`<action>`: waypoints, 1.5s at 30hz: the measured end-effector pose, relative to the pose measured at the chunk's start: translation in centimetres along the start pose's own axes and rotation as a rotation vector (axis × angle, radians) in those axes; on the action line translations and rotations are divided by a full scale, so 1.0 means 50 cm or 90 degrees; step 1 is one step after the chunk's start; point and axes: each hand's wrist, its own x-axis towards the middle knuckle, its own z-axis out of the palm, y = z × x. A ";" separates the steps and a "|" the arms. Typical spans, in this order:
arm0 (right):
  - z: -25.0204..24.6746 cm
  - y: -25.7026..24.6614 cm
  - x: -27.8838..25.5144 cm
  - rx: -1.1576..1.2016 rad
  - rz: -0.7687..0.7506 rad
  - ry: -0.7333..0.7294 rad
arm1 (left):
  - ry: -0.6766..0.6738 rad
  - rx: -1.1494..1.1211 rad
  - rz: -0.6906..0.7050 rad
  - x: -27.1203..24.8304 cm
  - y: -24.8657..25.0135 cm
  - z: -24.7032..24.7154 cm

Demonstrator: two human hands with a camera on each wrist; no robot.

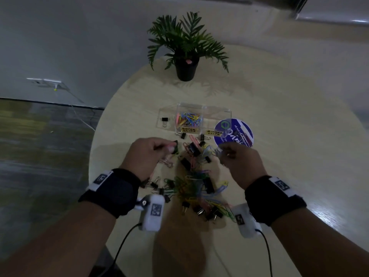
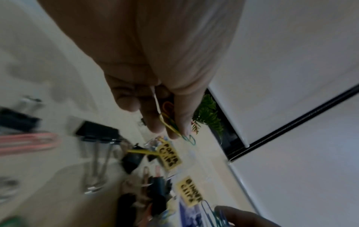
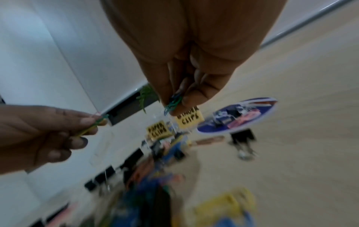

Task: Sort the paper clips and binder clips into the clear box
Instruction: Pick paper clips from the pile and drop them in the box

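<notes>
A clear box (image 1: 216,111) stands mid-table with yellow labels; its paper-clip compartment holds several coloured paper clips (image 1: 188,119), and its lid (image 1: 166,121) lies to the left with one black binder clip on it. A mixed heap of paper clips and black binder clips (image 1: 196,180) lies between my wrists. My left hand (image 1: 153,150) pinches a few coloured paper clips (image 2: 169,121) above the heap. My right hand (image 1: 231,154) pinches blue and green paper clips (image 3: 173,102) near the box's front.
A round blue-and-white lid (image 1: 233,132) with a few clips on it lies right of the box. A potted plant (image 1: 186,48) stands at the table's far edge. The round table (image 1: 289,136) drops off to floor on the left.
</notes>
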 end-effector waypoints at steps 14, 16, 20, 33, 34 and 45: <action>0.018 -0.129 0.185 0.096 -0.020 0.019 | 0.112 0.027 -0.003 0.164 0.098 0.042; 0.000 -0.124 0.176 0.091 -0.020 0.048 | 0.141 -0.051 -0.008 0.147 0.104 0.025; -0.032 -0.061 0.108 0.066 0.016 0.139 | 0.125 0.159 0.000 0.095 0.057 -0.023; 0.026 0.090 -0.002 -0.205 0.068 0.018 | 0.067 0.422 0.025 0.015 -0.068 0.024; 0.024 0.087 -0.005 -0.197 0.066 0.015 | 0.100 0.417 0.049 0.020 -0.068 0.020; 0.017 0.037 -0.010 -0.284 0.028 -0.205 | 0.018 0.355 0.043 0.006 -0.067 0.001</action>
